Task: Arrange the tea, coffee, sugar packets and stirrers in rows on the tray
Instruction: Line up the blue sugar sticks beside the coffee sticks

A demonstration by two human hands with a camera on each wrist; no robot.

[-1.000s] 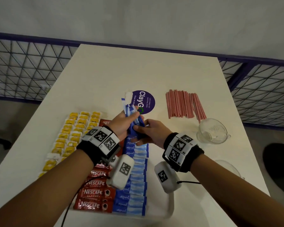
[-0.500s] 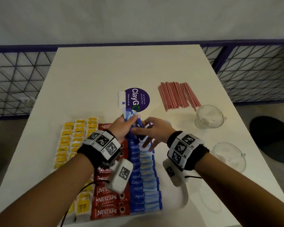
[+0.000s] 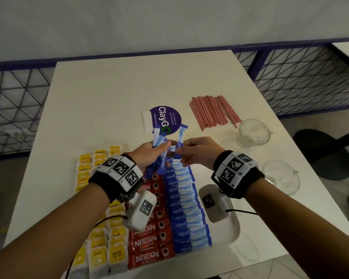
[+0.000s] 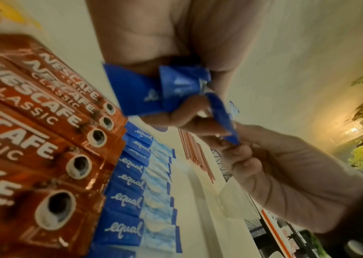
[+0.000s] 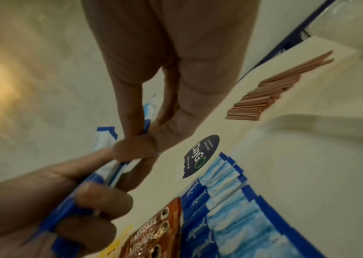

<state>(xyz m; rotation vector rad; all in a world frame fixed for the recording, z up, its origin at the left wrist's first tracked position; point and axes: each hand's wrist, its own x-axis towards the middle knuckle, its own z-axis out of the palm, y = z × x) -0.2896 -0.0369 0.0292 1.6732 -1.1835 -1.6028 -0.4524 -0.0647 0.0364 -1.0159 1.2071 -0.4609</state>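
We see left hand (image 3: 147, 156) fingers curled round a bunch of blue sugar packets (image 3: 158, 141); right hand (image 3: 197, 152) pinches one packet (image 3: 180, 137) beside them. Below the fingers, sugar row (image 3: 186, 206) on tray (image 3: 233, 228); stirrers (image 3: 214, 111) beyond right fingertips.

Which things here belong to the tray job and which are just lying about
Job:
tray
tea bags
coffee sachets
sugar row
sugar bunch in left hand
single packet pinched by right hand
stirrers

Lying about:
two glass cups
sticker
white packet
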